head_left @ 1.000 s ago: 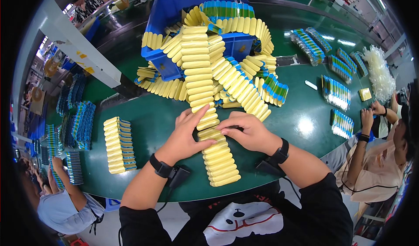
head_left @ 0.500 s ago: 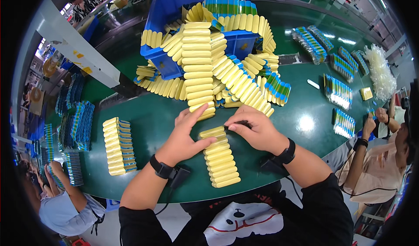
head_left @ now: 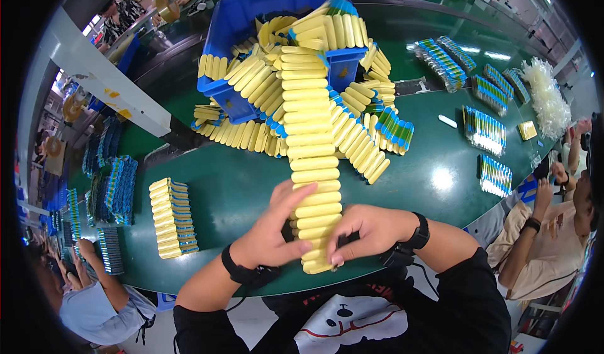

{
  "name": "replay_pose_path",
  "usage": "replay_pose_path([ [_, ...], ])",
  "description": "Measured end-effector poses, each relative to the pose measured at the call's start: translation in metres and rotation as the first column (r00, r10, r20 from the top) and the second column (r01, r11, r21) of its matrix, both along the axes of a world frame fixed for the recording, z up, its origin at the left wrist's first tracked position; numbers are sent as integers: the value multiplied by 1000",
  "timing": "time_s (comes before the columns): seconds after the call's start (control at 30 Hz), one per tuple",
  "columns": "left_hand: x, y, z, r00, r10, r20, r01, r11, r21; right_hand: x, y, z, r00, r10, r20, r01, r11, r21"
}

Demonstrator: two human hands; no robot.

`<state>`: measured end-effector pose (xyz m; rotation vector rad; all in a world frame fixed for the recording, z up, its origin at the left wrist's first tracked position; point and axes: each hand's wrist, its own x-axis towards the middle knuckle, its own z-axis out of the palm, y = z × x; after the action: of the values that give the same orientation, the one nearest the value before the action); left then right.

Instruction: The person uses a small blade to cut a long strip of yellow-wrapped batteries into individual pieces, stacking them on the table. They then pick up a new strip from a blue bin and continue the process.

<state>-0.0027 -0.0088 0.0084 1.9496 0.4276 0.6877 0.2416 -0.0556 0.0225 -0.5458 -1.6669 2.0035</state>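
A long strip of joined yellow packets [head_left: 309,127] hangs over the front of the blue bin and runs down the table between my hands. My left hand [head_left: 274,228] holds the strip's left edge, thumb and forefinger lying over the packets. At the strip's right edge, near its lower end, my right hand [head_left: 371,228] is closed around a small dark tool, mostly hidden in the fingers. Beneath the hanging strip, the shorter stack of yellow packets is largely covered. Another folded stack of yellow packets [head_left: 168,219] lies left of my left hand.
The blue bin [head_left: 220,30] overflows with yellow, blue and green strips. Bundled packets [head_left: 484,131] and a pile of clear plastic bags [head_left: 544,90] lie on the right. A white post [head_left: 113,77] rises at left. Co-workers sit on both sides.
The long strip has come down toward me and right, over the short stack. Both hands have moved nearer to me, and packets on the bin have shifted.
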Motion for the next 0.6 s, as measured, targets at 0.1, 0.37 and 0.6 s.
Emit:
replay_pose_path([
  [0.1,5,15,11,996,33,80,-20,988,-152,0,-1,-1,978,200,61,-196,978,-71],
  [0.37,0,30,5,942,60,-330,-14,990,140,-11,-6,-9,874,443,197,-455,890,17],
  [0.6,-5,38,-9,954,207,-218,-201,978,53,-3,1,-7,914,345,216,-330,938,-104],
])
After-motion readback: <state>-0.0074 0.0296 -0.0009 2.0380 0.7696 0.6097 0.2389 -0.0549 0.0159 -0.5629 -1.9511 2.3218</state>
